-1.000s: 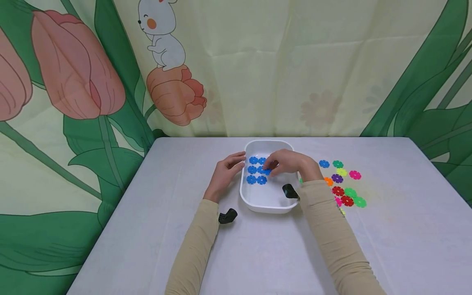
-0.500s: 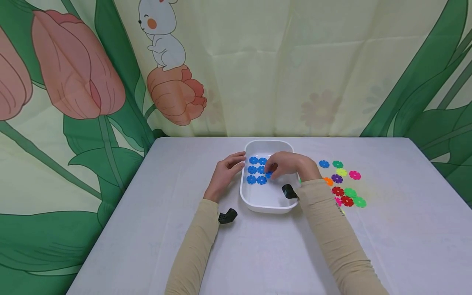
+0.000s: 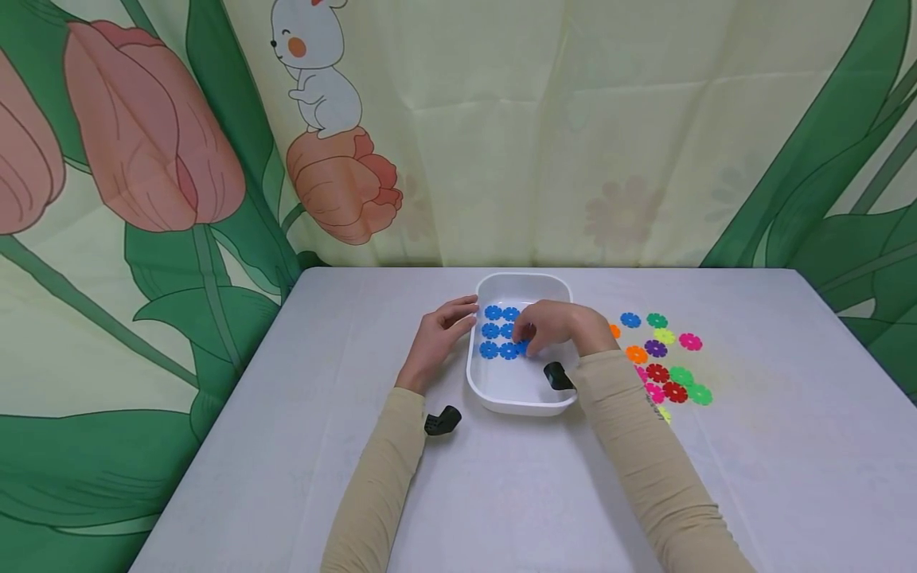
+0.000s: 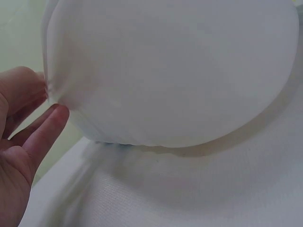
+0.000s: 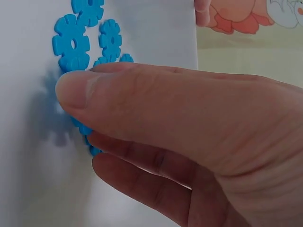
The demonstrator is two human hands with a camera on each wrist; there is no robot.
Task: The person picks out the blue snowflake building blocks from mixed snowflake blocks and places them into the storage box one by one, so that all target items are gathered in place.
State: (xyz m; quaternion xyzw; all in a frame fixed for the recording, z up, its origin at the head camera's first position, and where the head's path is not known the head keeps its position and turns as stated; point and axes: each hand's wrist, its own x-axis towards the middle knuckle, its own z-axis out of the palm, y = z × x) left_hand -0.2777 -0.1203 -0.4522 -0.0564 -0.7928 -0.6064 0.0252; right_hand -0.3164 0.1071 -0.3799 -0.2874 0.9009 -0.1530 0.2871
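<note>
A white tray [image 3: 523, 394] holds several blue flower-shaped discs [image 3: 489, 350] in rows on its left side. My right hand [image 3: 555, 325] reaches inside and pinches a blue flower-shaped disc [image 3: 522, 347] beside the front rows. In the right wrist view the thumb and fingers cover most of that disc, which lies close to other blue pieces [image 5: 72, 40]. My left hand [image 3: 440, 334] rests its fingertips against the tray's left wall, its fingers fairly straight. The left wrist view shows these fingertips [image 4: 60, 111] touching the tray's outer side [image 4: 170, 85].
Right of the tray, loose flower-shaped discs in several colours lie on the white-clothed table [image 3: 795, 446], among them a purple disc [image 3: 655, 348] and a red disc [image 3: 675, 392]. The right forearm partly covers this group. A printed curtain [image 3: 501, 159] hangs behind the table.
My right hand has shifted slightly toward the front of the tray with the pinched blue disc. More orange and pink discs show beside its sleeve. The left hand keeps its place.
</note>
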